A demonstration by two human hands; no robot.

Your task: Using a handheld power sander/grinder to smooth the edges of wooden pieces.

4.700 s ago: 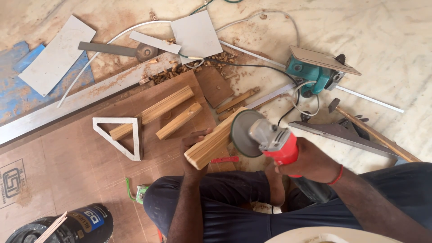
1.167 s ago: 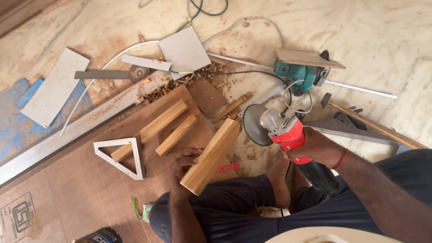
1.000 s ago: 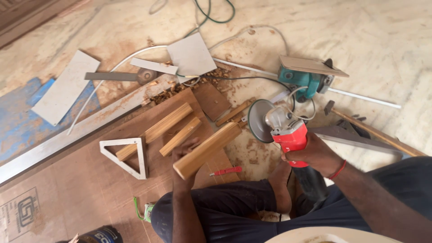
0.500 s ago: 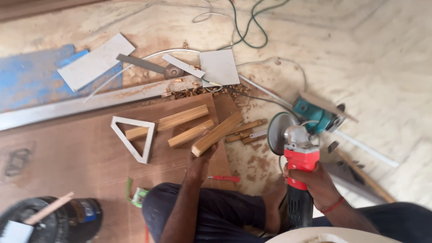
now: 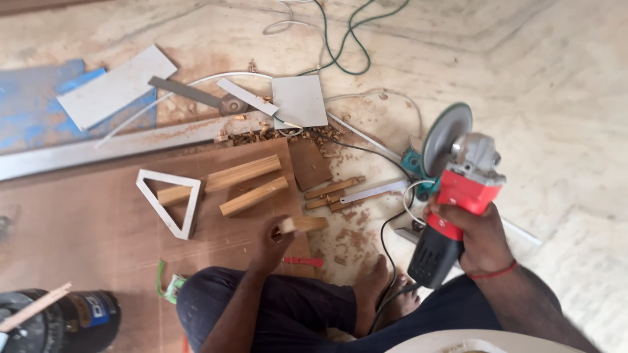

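The short wooden block (image 5: 302,224) now lies low on the brown board (image 5: 91,222), pinned at its near end by the left hand (image 5: 271,238), whose fingers are closed over it. Half a second ago that same piece lay stretched out at a slant, further up the board; it has been drawn back toward the seated person's knees and turned nearly level. Just beyond the block, two longer wooden battens (image 5: 245,183) rest side by side on the board, and further out from them sits a white triangular frame (image 5: 171,201) with one batten end poking through it. A red pencil (image 5: 302,261) lies on the near side of the block, close to the leg.

To the right of the block and well apart from it, the right hand (image 5: 472,235) is wrapped tight round the red and black angle grinder (image 5: 451,209), which has swung up off the floor so its disc (image 5: 446,138) stands raised and tilted, clear of the wood. I cannot tell whether the disc is spinning; the view is soft there. So the tool is held away while the piece is repositioned. Beyond the battens lie a long metal rail (image 5: 118,145), grey sheet offcuts (image 5: 299,99) and shavings.
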